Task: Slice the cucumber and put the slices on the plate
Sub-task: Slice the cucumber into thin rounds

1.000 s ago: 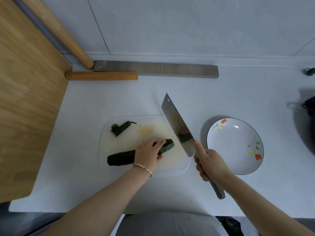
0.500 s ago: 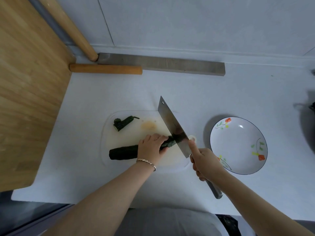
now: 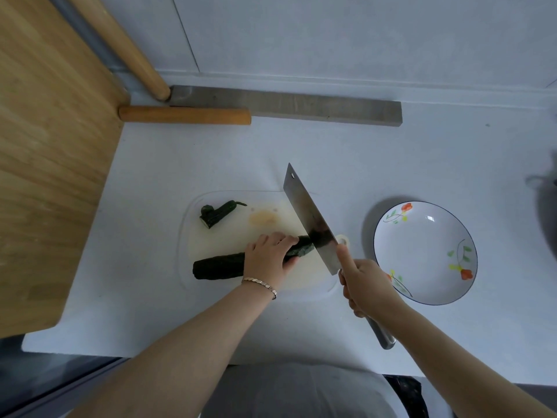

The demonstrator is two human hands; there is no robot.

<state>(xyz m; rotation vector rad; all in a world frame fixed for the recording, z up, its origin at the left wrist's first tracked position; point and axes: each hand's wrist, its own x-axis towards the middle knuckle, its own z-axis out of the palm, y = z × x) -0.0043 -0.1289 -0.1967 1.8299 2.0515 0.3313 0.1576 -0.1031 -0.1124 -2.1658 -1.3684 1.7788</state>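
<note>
Cucumber [image 3: 217, 267] on board [image 3: 235, 233] on white counter [image 3: 331, 152], gripped by left hand [image 3: 266, 256]; right hand [image 3: 366, 285] grips cleaver [image 3: 307, 218].

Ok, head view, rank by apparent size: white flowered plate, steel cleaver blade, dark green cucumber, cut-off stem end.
1. white flowered plate
2. steel cleaver blade, dark green cucumber: look alike; left hand covers some cucumber
3. cut-off stem end
</note>
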